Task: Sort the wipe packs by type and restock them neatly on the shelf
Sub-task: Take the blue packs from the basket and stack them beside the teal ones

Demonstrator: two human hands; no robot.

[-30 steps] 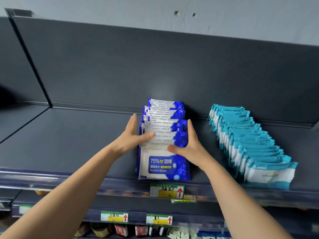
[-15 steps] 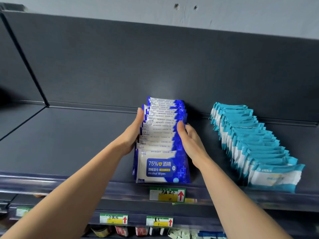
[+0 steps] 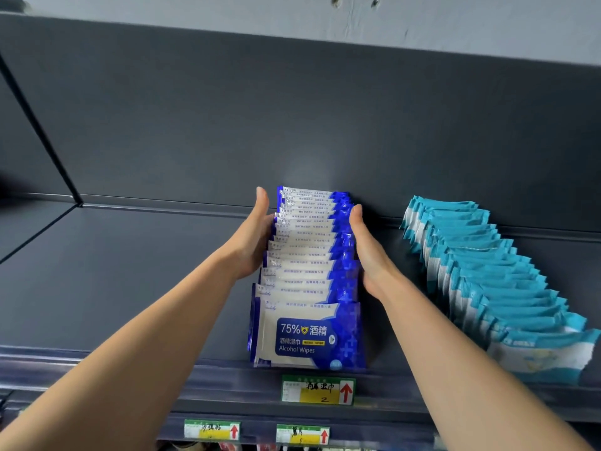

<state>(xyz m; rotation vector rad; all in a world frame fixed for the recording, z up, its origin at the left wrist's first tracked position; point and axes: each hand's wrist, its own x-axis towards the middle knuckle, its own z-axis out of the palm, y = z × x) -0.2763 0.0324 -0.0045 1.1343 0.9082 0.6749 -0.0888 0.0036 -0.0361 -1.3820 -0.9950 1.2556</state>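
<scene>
A row of dark-blue and white alcohol wipe packs [image 3: 307, 333] stands front to back in the middle of the dark shelf [image 3: 130, 288]. My left hand [image 3: 252, 242] lies flat against the row's left side. My right hand [image 3: 369, 252] lies flat against its right side. Both palms press inward with the fingers straight, reaching toward the back packs, and neither hand closes around a pack. A second row of teal and white wipe packs [image 3: 497, 288] leans in a slanted line further right on the same shelf, untouched.
The shelf's back panel [image 3: 292, 118] rises right behind both rows. Bare shelf surface extends to the left of the blue row. A yellow-and-green price tag [image 3: 317, 389] hangs on the front rail under the blue packs. Lower shelves with more tags [image 3: 302, 434] show below.
My hands slid from the front of the blue row toward the back along its sides, thumbs coming off the pack tops. The packs now stand straighter and more tightly lined up.
</scene>
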